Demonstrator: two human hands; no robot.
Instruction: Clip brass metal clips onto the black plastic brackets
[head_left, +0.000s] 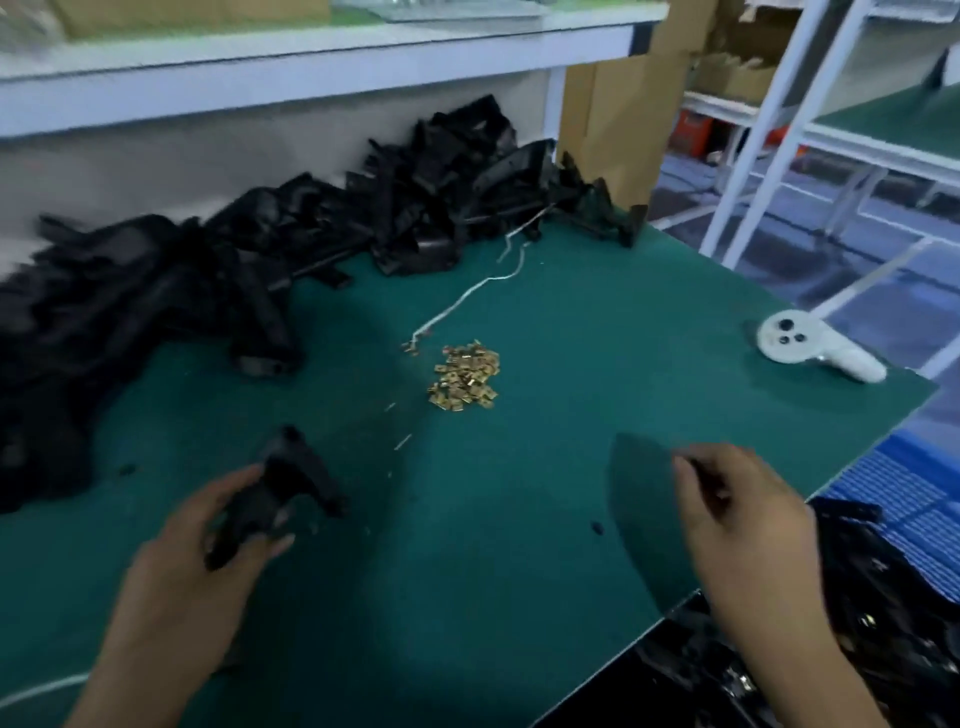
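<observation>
Here, from the head view: gripping one black plastic bracket (291, 493) in the left hand (208, 540), fingers and thumb curled round its lower end, upper end sticking up over the green table (467, 545). Hovering above the table's right edge with the right hand (737, 525), fingers curled inward around something small and dark; too blurred to tell what, or whether pinching at all. Lying between and beyond the hands, well apart from both: a small heap of brass clips (465, 376). Sprawling along the back and left of the table against the wall: a large pile of black brackets (249, 260). Trailing from that pile toward the clips: a thin white cord (467, 299). Resting near the far right corner: a white controller (810, 345). Showing below the right edge: more black parts (883, 597).
</observation>
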